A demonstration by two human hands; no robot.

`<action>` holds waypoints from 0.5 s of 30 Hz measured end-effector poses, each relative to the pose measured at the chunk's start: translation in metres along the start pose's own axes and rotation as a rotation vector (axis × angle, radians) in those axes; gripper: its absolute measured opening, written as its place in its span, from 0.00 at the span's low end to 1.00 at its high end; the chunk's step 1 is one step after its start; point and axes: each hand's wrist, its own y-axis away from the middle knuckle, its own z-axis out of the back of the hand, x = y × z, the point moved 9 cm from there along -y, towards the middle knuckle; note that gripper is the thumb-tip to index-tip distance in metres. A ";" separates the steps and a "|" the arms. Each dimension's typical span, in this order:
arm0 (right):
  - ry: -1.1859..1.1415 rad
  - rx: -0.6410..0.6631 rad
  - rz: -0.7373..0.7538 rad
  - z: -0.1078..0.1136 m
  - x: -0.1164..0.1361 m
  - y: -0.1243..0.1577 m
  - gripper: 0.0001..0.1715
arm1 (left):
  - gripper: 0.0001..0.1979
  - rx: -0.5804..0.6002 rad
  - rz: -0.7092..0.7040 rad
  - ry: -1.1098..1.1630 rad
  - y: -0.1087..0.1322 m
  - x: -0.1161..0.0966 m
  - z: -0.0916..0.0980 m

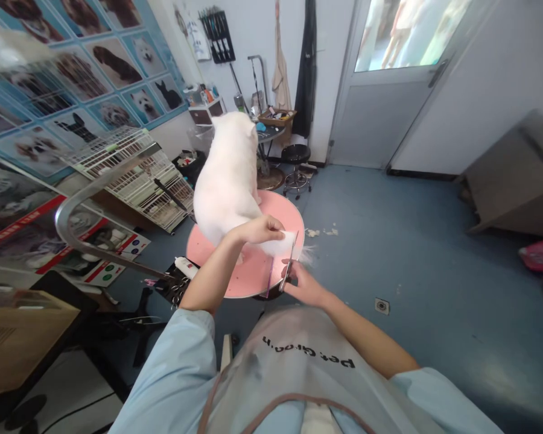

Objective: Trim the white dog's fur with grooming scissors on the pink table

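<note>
A white fluffy dog [228, 175] stands on a round pink grooming table [208, 244], facing away from me. My left hand [262, 229] is closed round the dog's tail fur and holds it out to the right. My right hand [301, 282] grips a pair of grooming scissors [289, 262], whose blades point up against the tail fur. A purple comb [269, 277] hangs just left of the scissors; which fingers hold it I cannot tell.
A metal grooming arm [85, 199] curves over the table's left side. White wire cages [136, 172] lean against the poster wall. A black stool [296, 163] and a cluttered table stand behind. Fur clippings [321, 231] lie on the blue floor. A door [380, 90] is at the back.
</note>
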 end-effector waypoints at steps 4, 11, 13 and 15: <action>-0.026 -0.085 0.005 -0.008 0.007 -0.007 0.29 | 0.16 -0.039 -0.042 0.035 -0.001 -0.007 0.016; 0.014 -0.268 0.018 -0.027 0.012 -0.034 0.25 | 0.21 -0.238 -0.106 0.193 0.002 -0.020 0.058; 0.042 -0.303 0.079 -0.036 0.020 -0.045 0.29 | 0.20 -0.303 -0.084 0.279 0.005 -0.019 0.072; 0.127 -0.329 0.151 -0.044 0.033 -0.056 0.33 | 0.19 -0.352 -0.065 0.336 0.007 -0.017 0.083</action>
